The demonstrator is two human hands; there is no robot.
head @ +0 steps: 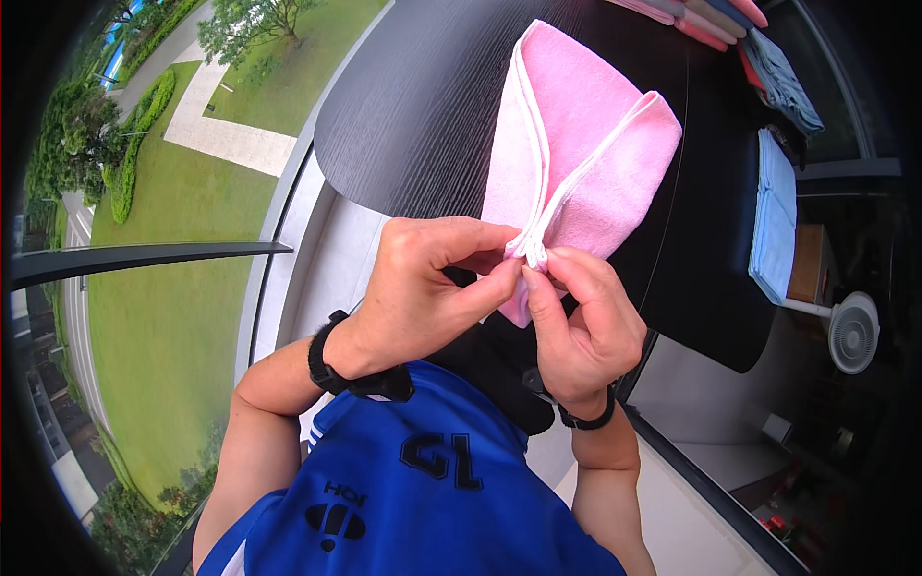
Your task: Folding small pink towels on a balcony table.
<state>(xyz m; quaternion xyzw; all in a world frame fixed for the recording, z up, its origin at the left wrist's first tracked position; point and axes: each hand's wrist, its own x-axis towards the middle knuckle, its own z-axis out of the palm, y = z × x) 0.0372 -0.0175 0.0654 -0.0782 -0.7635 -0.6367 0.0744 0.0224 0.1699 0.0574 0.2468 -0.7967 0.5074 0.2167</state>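
A pink towel (587, 86) with white hemmed edges lies partly on the black wood-grain table, its near end raised off the front edge. Its hems are drawn together into a gathered bunch close to my body. My left hand (439, 277) pinches the left side of that bunch between thumb and fingers. Opposite it, my right hand (591, 320) grips the other side, with thumb and index finger on the hem. The two thumbs almost meet. A pointed fold of the towel hangs below the fingers, and its underside is mostly hidden.
Folded light-blue cloths (774, 216) lie at the table's (410, 115) right edge. Beyond them are folded denim (781, 79) and a stack of coloured towels (691, 18). A white fan (853, 333) stands past the right edge. Windows with a dark rail (151, 259) run along the left.
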